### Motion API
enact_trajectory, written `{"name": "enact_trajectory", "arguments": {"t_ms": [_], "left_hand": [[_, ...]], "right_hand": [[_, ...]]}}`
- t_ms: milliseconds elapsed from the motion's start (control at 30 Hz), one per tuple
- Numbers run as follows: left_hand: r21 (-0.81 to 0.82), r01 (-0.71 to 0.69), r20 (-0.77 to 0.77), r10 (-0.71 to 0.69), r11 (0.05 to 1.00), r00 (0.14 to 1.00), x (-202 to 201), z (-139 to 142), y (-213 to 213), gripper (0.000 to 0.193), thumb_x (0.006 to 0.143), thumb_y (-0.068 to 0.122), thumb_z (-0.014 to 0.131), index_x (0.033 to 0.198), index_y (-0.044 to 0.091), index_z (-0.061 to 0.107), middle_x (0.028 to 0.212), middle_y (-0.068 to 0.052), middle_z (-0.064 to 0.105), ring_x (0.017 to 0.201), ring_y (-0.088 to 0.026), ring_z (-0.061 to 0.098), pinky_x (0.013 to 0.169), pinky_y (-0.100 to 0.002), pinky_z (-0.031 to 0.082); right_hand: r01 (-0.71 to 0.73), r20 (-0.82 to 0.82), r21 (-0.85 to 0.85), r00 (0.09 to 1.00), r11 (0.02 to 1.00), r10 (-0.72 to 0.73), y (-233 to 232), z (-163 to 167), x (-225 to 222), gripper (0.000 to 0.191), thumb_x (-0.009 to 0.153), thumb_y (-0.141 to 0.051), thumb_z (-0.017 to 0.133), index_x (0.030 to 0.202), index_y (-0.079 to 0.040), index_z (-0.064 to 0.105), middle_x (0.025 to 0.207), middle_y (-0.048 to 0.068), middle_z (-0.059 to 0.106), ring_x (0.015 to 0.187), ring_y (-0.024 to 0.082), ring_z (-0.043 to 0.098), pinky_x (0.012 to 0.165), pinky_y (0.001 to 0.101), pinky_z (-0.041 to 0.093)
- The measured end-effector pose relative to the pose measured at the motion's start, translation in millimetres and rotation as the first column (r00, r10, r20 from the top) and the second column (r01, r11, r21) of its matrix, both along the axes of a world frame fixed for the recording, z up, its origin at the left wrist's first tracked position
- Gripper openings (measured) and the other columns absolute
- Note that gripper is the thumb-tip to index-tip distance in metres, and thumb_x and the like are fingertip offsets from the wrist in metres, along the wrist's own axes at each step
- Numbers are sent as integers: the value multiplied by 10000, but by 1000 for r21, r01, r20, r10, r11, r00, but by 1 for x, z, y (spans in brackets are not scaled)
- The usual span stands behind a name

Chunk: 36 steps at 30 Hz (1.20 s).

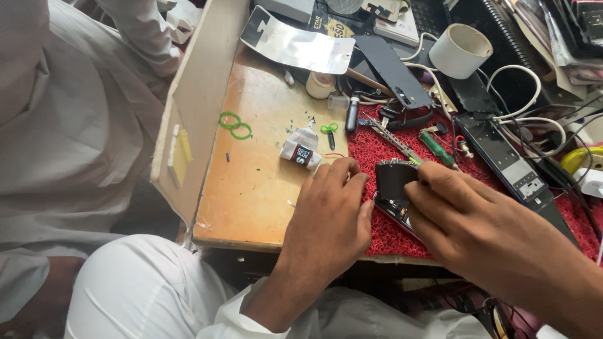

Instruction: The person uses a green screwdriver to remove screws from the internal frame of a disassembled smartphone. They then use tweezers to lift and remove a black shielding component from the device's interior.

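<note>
Pinning the opened phone flat on the red mat, the left hand steadies it while the right hand pinches what looks like a black part.

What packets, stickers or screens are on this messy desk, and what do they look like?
Shiny silver flat packet: back of the wooden desk, rectangular with a hanging hole.
Small white crumpled tube with a red-and-black label: desk middle, beside the left hand.
Dark glossy phone panel: lying flat behind the red mat.
</note>
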State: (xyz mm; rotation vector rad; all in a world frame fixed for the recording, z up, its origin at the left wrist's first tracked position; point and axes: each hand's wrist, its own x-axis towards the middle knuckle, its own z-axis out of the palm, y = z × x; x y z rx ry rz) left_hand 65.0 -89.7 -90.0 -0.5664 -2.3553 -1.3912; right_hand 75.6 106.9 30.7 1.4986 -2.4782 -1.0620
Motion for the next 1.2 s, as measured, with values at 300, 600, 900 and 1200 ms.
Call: {"name": "enact_trajectory", "arguments": {"t_ms": [300, 600, 900, 1200], "left_hand": [[8, 11, -11, -11, 1000, 1000, 0, -1, -3, 345, 880, 164, 693, 1167, -26, 660, 1211, -154, 593, 1157, -320, 563, 986, -459, 434], [55, -3, -45, 5, 998, 999, 4, 1, 4, 334, 875, 144, 696, 1163, -24, 666, 1202, -151, 595, 1172, -323, 565, 1008, -455, 436], [309, 70, 51, -90, 949, 995, 10, 9, 0, 354, 925, 183, 696, 1227, -2, 687, 1253, -118, 647, 1200, -285, 630, 1056, -385, 494], [865, 142, -469, -676, -480, 568, 22, 3, 21, 615, 1152, 269, 511, 1663, 26, 270, 1307, -193, 571, 1156, -244, 603, 1034, -373, 518]], "right_hand": [[62, -17, 3, 998, 998, -62, 23, 3, -4, 448, 659, -118, 724, 1084, 21, 749, 1229, 175, 705, 1329, 372, 520, 1124, 468, 452], [49, -41, -87, 998, 995, -53, 35, 0, -2, 454, 686, -153, 693, 1107, 12, 736, 1258, 161, 698, 1337, 353, 532, 1108, 440, 476], [173, 9, -550, 979, 817, -202, 14, 37, 10, 284, 758, -178, 822, 1000, -50, 751, 1171, 108, 724, 1205, 326, 619, 987, 425, 521], [280, 392, -825, 909, -491, -141, -69, -58, 49, 246, 792, -56, 862, 1000, -24, 736, 1159, 126, 751, 1110, 224, 710, 954, 327, 583]]}}
